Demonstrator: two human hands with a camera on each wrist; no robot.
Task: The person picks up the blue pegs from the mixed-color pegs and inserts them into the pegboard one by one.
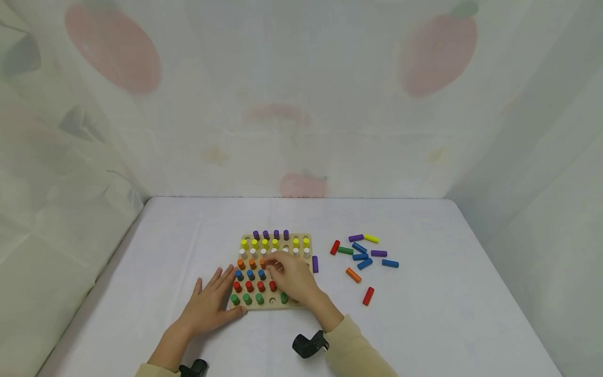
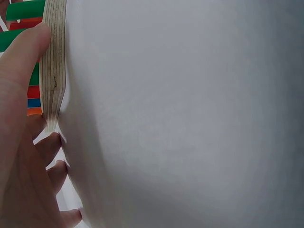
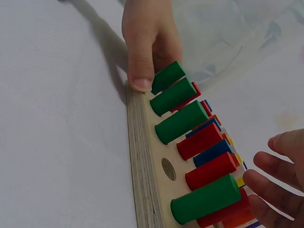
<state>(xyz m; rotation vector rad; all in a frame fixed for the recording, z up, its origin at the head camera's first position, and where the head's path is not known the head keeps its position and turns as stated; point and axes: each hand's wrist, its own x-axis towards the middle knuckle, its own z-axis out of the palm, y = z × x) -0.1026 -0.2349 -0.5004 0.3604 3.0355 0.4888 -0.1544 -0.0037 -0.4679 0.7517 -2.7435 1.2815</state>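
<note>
A wooden pegboard [image 1: 294, 308] lies on the table, with rows of purple, yellow, white, orange, blue, red and green pegs standing in it. My left hand [image 1: 207, 308] lies along its left side, fingers spread and fairly straight. Its thumb [image 3: 141, 71] rests on the near corner, beside the green pegs [image 3: 175, 97]. Over the middle of the board, my right hand [image 1: 292, 275] bends its thumb and forefinger together at an orange peg [image 1: 263, 263], pinching it. The other fingers [image 3: 273, 185] curl loosely above the pegs. The right hand covers several holes and pegs.
Loose pegs lie right of the board, among them a green peg [image 1: 345, 251], an orange peg [image 1: 353, 275], a red peg [image 1: 368, 296] and several blue ones. A purple peg [image 1: 315, 264] lies against the board's right edge. A patterned cloth [image 1: 301, 104] hangs behind the table.
</note>
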